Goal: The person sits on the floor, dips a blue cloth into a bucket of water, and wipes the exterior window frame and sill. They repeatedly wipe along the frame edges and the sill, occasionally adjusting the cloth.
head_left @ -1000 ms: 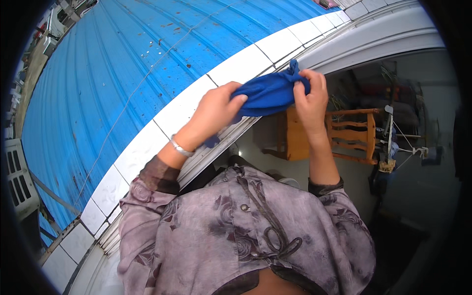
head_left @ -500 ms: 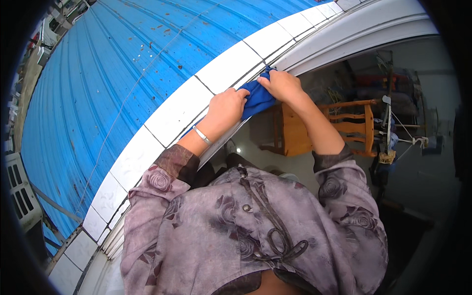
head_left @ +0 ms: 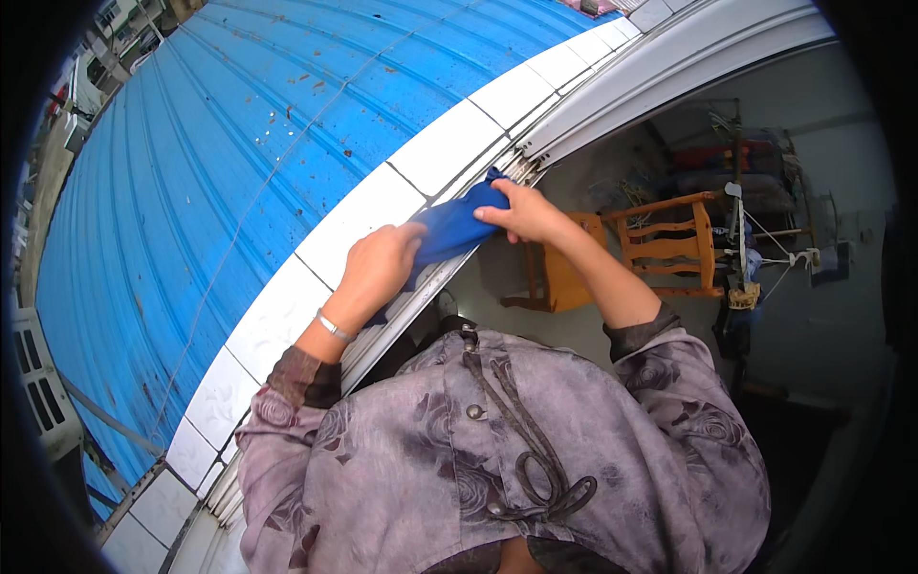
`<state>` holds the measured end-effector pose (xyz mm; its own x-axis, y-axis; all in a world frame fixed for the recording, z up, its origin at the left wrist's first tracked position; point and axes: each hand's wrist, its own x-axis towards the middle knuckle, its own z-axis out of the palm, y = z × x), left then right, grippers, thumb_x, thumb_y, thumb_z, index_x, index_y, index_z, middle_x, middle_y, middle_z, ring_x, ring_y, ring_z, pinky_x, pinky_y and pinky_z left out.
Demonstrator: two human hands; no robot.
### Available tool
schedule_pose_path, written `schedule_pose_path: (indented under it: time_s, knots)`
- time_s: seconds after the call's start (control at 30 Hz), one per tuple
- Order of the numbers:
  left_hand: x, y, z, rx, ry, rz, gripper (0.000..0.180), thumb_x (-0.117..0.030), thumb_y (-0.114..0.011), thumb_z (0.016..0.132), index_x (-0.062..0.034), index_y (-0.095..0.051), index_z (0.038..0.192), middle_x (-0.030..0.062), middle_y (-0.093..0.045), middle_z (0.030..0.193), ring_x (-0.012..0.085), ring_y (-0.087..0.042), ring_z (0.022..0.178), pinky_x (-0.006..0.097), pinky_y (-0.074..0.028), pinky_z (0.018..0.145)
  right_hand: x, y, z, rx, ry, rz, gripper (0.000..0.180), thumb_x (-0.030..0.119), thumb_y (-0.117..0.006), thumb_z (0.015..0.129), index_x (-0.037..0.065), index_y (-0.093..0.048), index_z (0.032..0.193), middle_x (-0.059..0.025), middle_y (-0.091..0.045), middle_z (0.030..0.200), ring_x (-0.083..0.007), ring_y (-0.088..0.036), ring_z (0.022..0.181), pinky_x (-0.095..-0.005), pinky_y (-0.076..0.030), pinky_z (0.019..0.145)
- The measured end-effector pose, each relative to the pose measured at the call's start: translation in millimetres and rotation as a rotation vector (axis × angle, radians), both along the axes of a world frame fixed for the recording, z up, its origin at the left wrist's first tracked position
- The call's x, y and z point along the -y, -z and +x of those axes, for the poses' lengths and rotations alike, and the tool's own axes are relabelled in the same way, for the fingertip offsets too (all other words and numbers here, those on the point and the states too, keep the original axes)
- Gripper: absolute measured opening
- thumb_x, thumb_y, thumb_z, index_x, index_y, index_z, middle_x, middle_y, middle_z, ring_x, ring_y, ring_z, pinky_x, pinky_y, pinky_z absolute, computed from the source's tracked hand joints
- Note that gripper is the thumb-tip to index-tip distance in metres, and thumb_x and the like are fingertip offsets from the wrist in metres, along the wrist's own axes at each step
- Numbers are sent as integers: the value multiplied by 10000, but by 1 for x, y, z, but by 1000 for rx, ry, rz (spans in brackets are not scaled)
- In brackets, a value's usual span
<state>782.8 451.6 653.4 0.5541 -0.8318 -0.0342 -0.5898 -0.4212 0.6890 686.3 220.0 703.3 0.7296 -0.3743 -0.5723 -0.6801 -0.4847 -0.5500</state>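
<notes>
A blue cloth [head_left: 451, 228] lies stretched along the white window track [head_left: 406, 306], with both hands on it. My left hand [head_left: 377, 266], below a silver bracelet, grips the cloth's nearer part; its fingertips are a little blurred. My right hand [head_left: 521, 212] pinches the cloth's far part between thumb and fingers, close to the track's exposed grooves [head_left: 521, 165]. Some of the cloth hangs down under my left hand and is partly hidden by it.
White tiles [head_left: 359, 210] line the sill outside, and a blue corrugated metal roof [head_left: 220, 172] spreads beyond. The white sliding window frame [head_left: 660, 77] stands at the upper right. Indoors are a wooden chair [head_left: 660, 249] and a rack with cords [head_left: 741, 220]. An outdoor unit [head_left: 43, 383] sits far left.
Both hands have moved nearer and to the left along the track with the cloth. More of the cloth shows between them, and grooves beyond my right hand are now uncovered.
</notes>
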Motion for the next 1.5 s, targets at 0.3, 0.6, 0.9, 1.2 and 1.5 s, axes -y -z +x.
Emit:
schedule_pose_path:
  time_s: [0.3, 0.6, 0.9, 1.2, 1.5]
  knots:
    - [-69, -15, -11, -209, -93, -52, 197, -169, -619, 843, -60, -668, 1000, 162, -664, 870, 316, -640, 810, 362, -500, 731, -69, 12, -17, 75, -121, 163, 537, 304, -663, 824, -18, -517, 1228, -106, -653, 752, -142, -610, 537, -282, -502, 544]
    - [-116, -53, 28, -759, -426, -503, 153, -177, -626, 911, -42, -603, 980, -43, -560, 870, 35, -477, 815, 190, -401, 739, -87, 0, 93, 519, -383, -119, 282, 296, -540, 932, 53, -586, 1069, -24, -590, 791, -92, -552, 703, -255, -451, 637]
    - [-78, -62, 16, -652, -286, -404, 124, -115, -623, 880, -12, -622, 948, 5, -618, 842, 72, -546, 780, 225, -451, 692, -30, 3, 22, 785, 290, 427, 195, 98, -554, 899, 32, -613, 1073, 64, -467, 717, -20, -385, 638, -181, -304, 549]
    - [-15, -44, -6, -689, 159, -194, 166, -140, -638, 844, -4, -637, 938, 121, -649, 812, 250, -617, 719, 318, -481, 677, 8, -11, -46, 834, 564, 822, 161, 52, -603, 846, 109, -479, 931, 41, -515, 801, -28, -450, 647, -177, -362, 553]
    - [5, -24, 4, -340, -55, -106, 200, -175, -617, 843, -31, -643, 979, 178, -657, 883, 335, -636, 824, 367, -494, 728, 37, 47, -16, 817, 610, 432, 102, 66, -598, 889, 42, -522, 952, -12, -573, 779, -75, -565, 730, -213, -453, 624]
